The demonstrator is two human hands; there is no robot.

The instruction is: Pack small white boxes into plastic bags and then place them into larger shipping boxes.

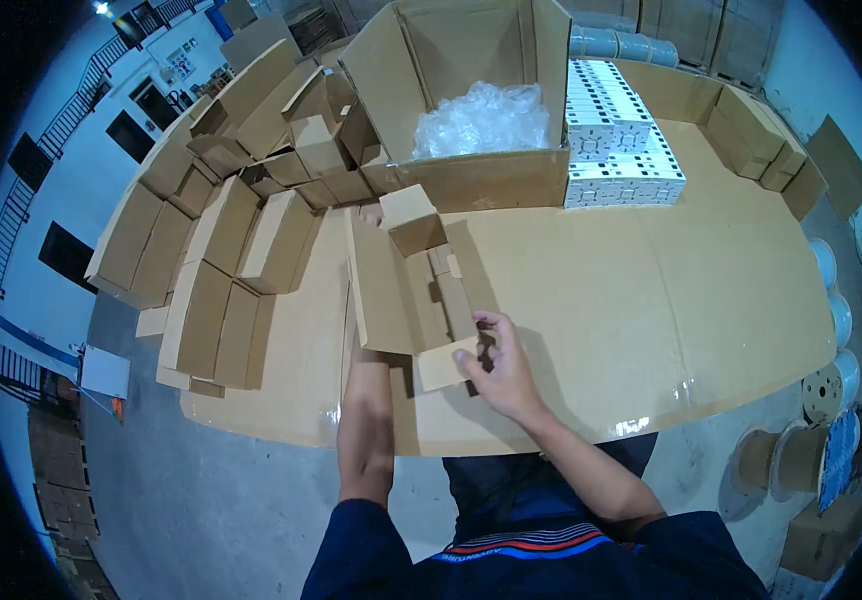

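Box-folding in progress: right hand (504,372) pinches the small carton (413,300)'s end flap; left hand, hidden underneath, grip unclear. Next, I'd judge, tuck that flap.

The person wears a dark navy short-sleeved shirt; the left sleeve (356,545) ends above the elbow, leaving both forearms bare. Across the chest run thin stripes (521,545) of red, white and bright blue. Dark navy trousers (511,478) show below the table edge. The right hand (501,370) is ungloved, with no ring or watch visible.
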